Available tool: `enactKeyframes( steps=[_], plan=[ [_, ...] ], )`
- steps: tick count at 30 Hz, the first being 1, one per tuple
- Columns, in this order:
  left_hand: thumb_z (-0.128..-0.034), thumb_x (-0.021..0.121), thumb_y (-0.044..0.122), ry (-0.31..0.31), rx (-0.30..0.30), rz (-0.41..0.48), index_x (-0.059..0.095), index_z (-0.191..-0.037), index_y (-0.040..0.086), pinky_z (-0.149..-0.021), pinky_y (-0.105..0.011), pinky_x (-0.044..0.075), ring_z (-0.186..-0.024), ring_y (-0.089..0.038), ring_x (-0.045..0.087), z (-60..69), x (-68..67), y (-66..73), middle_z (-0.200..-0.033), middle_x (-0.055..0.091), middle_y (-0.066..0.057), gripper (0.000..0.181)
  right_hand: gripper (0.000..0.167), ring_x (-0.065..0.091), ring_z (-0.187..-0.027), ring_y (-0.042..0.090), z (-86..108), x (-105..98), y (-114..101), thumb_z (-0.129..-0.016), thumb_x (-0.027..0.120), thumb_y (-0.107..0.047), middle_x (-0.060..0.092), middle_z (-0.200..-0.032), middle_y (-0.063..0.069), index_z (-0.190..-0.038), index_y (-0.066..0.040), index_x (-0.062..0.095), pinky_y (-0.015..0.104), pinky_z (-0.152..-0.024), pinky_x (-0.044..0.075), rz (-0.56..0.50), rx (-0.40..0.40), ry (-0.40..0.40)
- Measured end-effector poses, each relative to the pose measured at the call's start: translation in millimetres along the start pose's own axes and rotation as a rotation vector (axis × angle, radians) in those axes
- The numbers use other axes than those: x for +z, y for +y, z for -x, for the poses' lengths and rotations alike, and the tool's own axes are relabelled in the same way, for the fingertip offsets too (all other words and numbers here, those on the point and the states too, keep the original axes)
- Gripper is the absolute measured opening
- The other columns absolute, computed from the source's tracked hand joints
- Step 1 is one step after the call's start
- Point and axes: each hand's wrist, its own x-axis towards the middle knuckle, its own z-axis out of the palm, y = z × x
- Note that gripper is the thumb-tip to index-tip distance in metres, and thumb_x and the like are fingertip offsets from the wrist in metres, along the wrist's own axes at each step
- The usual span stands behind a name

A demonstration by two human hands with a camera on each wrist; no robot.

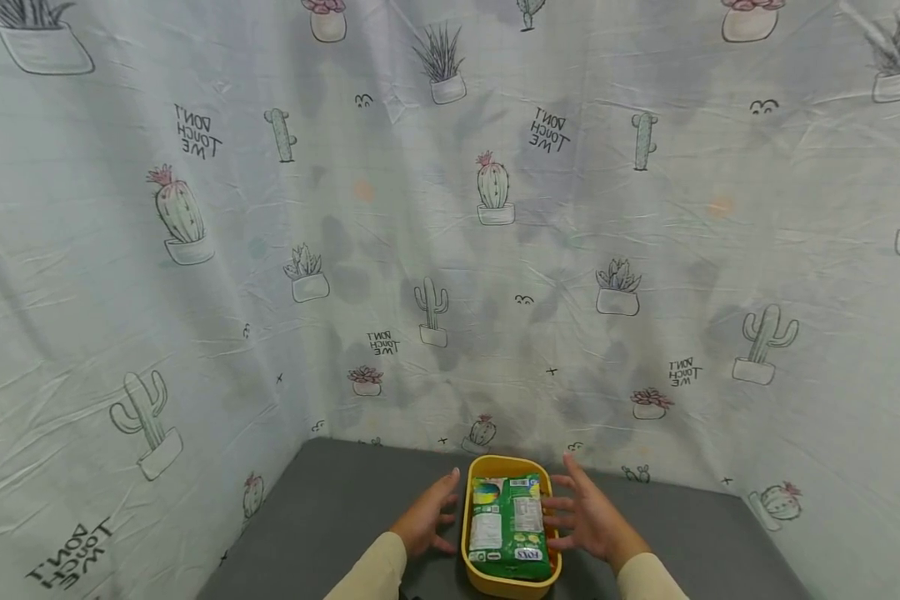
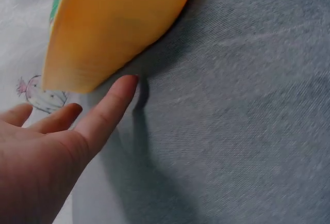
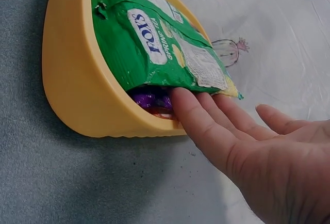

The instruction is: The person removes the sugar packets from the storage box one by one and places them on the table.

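A yellow oval tub [image 1: 512, 587] stands on the dark grey surface, between my two hands. In it lies a green packet [image 1: 513, 533] printed with "FOX'S", its pale label panels facing up. Purple and orange wrappers [image 3: 147, 99] show beneath the packet's edge. To the left of the tub is my left hand [image 1: 426, 515], its fingers spread and holding nothing; in the left wrist view it is close to the tub's outer wall [image 2: 113, 28]. My right hand [image 1: 588, 518] reaches over the right rim with fairly straight fingers [image 3: 198, 118], their tips at the packet's edge. Whether they touch it I cannot tell.
Grey cloth-like surface [image 1: 375, 475] extends to both sides of the tub. A pale curtain [image 1: 450, 250] printed with cacti and mirrored lettering rises close behind the tub and along both sides.
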Motion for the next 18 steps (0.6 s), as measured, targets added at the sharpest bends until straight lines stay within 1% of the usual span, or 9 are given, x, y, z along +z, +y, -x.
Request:
enactKeyframes(
  steps=[2,4,6,8,9,11,13,15,18],
  plan=[
    [-0.1059,0.057,0.068,-0.015,0.002,-0.005,0.019,-0.170,-0.005,-0.083,-0.079,0.053,-0.141,-0.070,0.035,-2.5,1.2,-2.9,-0.163,0.028,-0.044,0.104,0.128,0.045,-0.136,0.068,-0.8,1,1,-0.096,0.040,-0.092,0.031,-0.156,0.052,-0.166,0.011,0.011,0.072,-0.091,0.054,0.008,-0.003,-0.003],
    [-0.1084,0.063,0.050,-0.032,0.000,-0.009,0.021,-0.171,-0.004,-0.083,-0.078,0.054,-0.141,-0.065,0.041,-5.1,3.0,-6.3,-0.162,0.035,-0.040,0.092,0.127,0.046,-0.136,0.068,-2.1,3,2,-0.096,0.040,-0.091,0.030,-0.157,0.052,-0.165,0.012,0.012,0.072,-0.090,0.054,0.015,-0.004,-0.001],
    [-0.1057,0.067,0.029,-0.046,-0.008,-0.008,0.024,-0.171,-0.003,-0.083,-0.077,0.054,-0.141,-0.060,0.045,-6.6,5.5,-8.6,-0.163,0.039,-0.036,0.084,0.128,0.046,-0.135,0.068,-3.8,4,3,-0.096,0.041,-0.092,0.027,-0.158,0.052,-0.165,0.012,0.012,0.073,-0.090,0.054,0.024,0.000,0.003],
    [-0.0991,0.067,0.011,-0.055,-0.016,-0.008,0.027,-0.170,-0.003,-0.084,-0.077,0.054,-0.140,-0.057,0.049,-7.0,6.6,-12.0,-0.162,0.043,-0.034,0.083,0.127,0.046,-0.134,0.069,-6.8,6,5,-0.096,0.044,-0.090,0.026,-0.158,0.052,-0.165,0.013,0.013,0.073,-0.089,0.055,0.029,0.009,0.009],
    [-0.0962,0.067,0.004,-0.057,-0.020,-0.007,0.029,-0.170,-0.002,-0.083,-0.077,0.054,-0.140,-0.055,0.050,-7.1,6.9,-13.6,-0.160,0.046,-0.033,0.083,0.126,0.047,-0.134,0.069,-8.4,7,6,-0.097,0.046,-0.089,0.025,-0.159,0.052,-0.164,0.013,0.013,0.073,-0.089,0.055,0.033,0.014,0.009],
    [-0.0925,0.065,-0.004,-0.058,-0.027,-0.001,0.031,-0.170,0.000,-0.084,-0.078,0.053,-0.140,-0.054,0.050,-6.3,7.2,-15.9,-0.161,0.046,-0.031,0.084,0.120,0.047,-0.134,0.068,-10.1,8,8,-0.101,0.049,-0.082,0.025,-0.159,0.051,-0.164,0.014,0.014,0.073,-0.090,0.055,0.031,0.023,-0.007],
    [-0.0912,0.063,-0.008,-0.060,-0.028,0.004,0.032,-0.170,0.001,-0.083,-0.078,0.053,-0.139,-0.053,0.050,-5.8,6.5,-18.3,-0.160,0.048,-0.031,0.085,0.109,0.050,-0.134,0.066,-10.8,10,10,-0.106,0.053,-0.071,0.031,-0.156,0.051,-0.162,0.015,0.014,0.072,-0.092,0.054,0.023,0.021,-0.043],
    [-0.0919,0.063,-0.008,-0.065,-0.031,0.010,0.033,-0.171,0.003,-0.081,-0.075,0.054,-0.138,-0.051,0.051,-5.5,5.3,-18.8,-0.160,0.049,-0.029,0.085,0.096,0.056,-0.131,0.060,-10.9,10,12,-0.112,0.053,-0.058,0.043,-0.151,0.047,-0.160,0.016,0.017,0.071,-0.093,0.054,0.019,0.012,-0.087],
    [-0.0944,0.064,-0.005,-0.094,-0.029,0.023,0.033,-0.172,0.007,-0.078,-0.069,0.057,-0.137,-0.047,0.053,-5.0,3.1,-19.3,-0.160,0.050,-0.026,0.084,0.083,0.064,-0.124,0.050,-12.3,11,14,-0.116,0.054,-0.042,0.059,-0.140,0.034,-0.160,0.017,0.017,0.069,-0.095,0.055,0.013,0.002,-0.137]
  ],
)
